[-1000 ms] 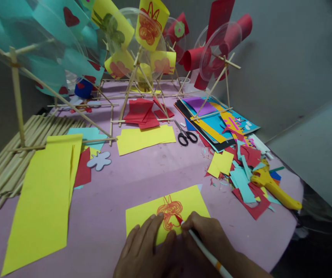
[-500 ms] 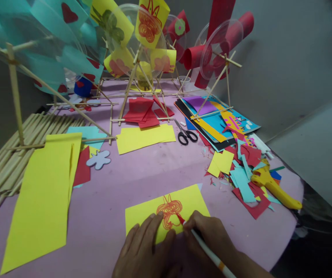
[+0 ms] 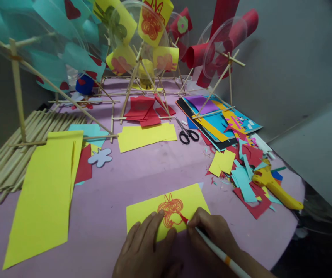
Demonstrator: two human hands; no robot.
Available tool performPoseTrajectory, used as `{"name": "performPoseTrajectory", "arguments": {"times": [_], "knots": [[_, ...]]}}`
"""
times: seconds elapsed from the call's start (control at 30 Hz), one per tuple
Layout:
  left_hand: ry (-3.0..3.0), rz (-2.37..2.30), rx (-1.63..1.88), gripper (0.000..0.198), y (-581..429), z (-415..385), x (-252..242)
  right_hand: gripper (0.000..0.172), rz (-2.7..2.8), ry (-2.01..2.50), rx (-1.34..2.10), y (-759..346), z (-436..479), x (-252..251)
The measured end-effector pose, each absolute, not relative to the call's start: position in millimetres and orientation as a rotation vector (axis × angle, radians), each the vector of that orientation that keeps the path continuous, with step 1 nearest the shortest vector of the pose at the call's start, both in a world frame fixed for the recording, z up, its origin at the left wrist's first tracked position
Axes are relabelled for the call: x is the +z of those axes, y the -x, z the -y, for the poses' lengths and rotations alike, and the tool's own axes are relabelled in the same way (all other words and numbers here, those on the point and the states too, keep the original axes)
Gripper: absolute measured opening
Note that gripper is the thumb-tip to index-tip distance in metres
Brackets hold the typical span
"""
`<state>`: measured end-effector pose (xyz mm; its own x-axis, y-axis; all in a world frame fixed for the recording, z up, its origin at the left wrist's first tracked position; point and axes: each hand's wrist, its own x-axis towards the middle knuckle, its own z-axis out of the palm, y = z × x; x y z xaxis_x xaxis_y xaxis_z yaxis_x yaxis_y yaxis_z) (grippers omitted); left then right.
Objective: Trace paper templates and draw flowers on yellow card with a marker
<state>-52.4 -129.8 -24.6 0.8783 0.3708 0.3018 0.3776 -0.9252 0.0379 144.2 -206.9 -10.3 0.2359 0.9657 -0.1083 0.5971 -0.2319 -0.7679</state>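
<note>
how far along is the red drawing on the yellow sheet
Done: red swirl loops on the small yellow sheet. In hand: right hand holds a red-tipped pen at the swirl's right edge; left hand pins the sheet. Left: yellow sheets beyond are blank.

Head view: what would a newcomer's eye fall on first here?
Across the back of the pink table tower a teal pinwheel at left, a yellow pinwheel in the middle and a red pinwheel at right. At the near edge, the right hand holds a red-tipped pen to a scribble on a yellow card that the left hand presses flat.
</note>
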Motion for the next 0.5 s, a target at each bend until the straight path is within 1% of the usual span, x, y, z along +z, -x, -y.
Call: {"name": "performPoseTrajectory", "arguments": {"times": [0.2, 0.37, 0.5], "knots": [[3.068, 0.724, -0.409, 0.040, 51.5, 134.4, -21.8, 0.009, 1.446, 1.915, 0.810, -145.3, 208.1, -7.5], [3.029, 0.625, -0.495, 0.041, 52.6, 130.7, -24.7, 0.009, 1.461, 1.911, 0.774, -144.6, 209.0, -8.3], [3.044, 0.676, -0.497, 0.039, 52.5, 130.3, -24.7, 0.009, 1.467, 1.958, 0.778, -144.8, 208.5, -21.8]]}}
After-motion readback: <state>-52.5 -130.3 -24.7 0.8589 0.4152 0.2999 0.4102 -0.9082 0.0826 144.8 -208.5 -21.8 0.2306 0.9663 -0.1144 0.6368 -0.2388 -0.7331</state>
